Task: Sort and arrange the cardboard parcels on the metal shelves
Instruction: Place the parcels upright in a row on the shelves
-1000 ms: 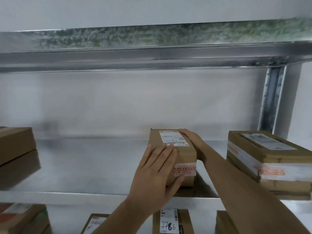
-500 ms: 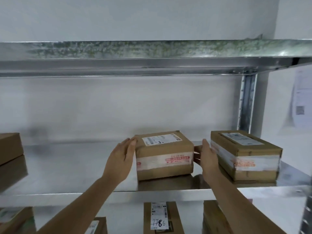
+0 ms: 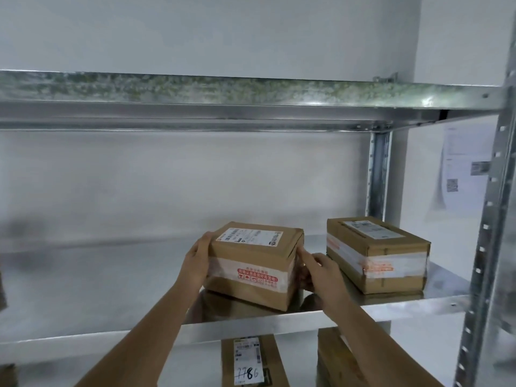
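Observation:
A cardboard parcel (image 3: 255,265) with a white label on top and red-printed tape across its front sits on the metal shelf (image 3: 111,277), turned slightly askew. My left hand (image 3: 196,263) presses flat against its left side, fingers straight. My right hand (image 3: 321,270) is at its right side, index finger touching the upper right corner, the other fingers curled round the lower edge. A second taped parcel (image 3: 377,255) stands to the right on the same shelf, apart from the first.
An upper metal shelf (image 3: 223,104) spans overhead. A perforated upright (image 3: 491,219) stands at the right, another post (image 3: 378,174) at the back. Below are a parcel marked 7786 (image 3: 248,361) and another box (image 3: 337,358). Papers (image 3: 463,166) hang on the right wall.
The parcel has been turned from end-on to broadside and shifted toward the right parcel. My hands moved from its top and far end to its two sides.

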